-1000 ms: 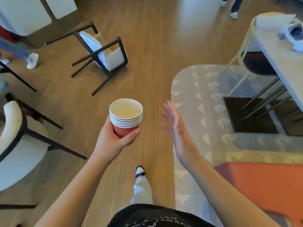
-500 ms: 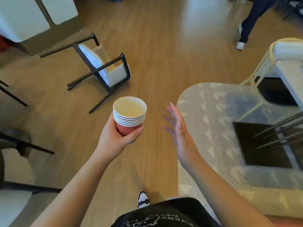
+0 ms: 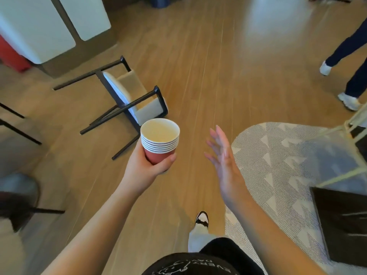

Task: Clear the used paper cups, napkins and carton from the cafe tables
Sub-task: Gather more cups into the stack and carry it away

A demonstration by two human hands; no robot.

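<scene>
Beside the toppled chair (image 3: pixel 127 98), the left hand (image 3: pixel 146 169) gripped stacked paper cups (image 3: pixel 159 140), hiding their base; the right hand (image 3: pixel 224 161) was spread empty.

Cafe; chairs (image 3: pixel 131 100); wood floor (image 3: pixel 218 66); rug (image 3: pixel 278 165)

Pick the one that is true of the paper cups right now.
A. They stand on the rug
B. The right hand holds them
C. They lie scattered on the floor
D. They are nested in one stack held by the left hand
D: the left hand grips the nested stack of red paper cups, while the right hand is open and empty.
</scene>
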